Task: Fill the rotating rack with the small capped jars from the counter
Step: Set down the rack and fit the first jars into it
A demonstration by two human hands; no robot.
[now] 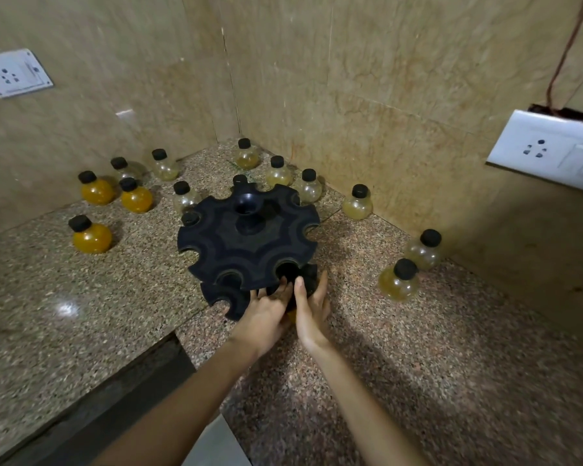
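Dim, warm light — glare spot on the counter (left); edges bowed, forearms blurred.

Bare left hand, bare right hand

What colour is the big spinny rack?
Black all over. The rack shows best in the head view, the only view here.

Corner scene | beige stone-look walls meet at a vertical seam | speckled granite tabletop, bright glare at its left | white socket plate on left wall | second socket plate on right wall, reddish wire rising above it.
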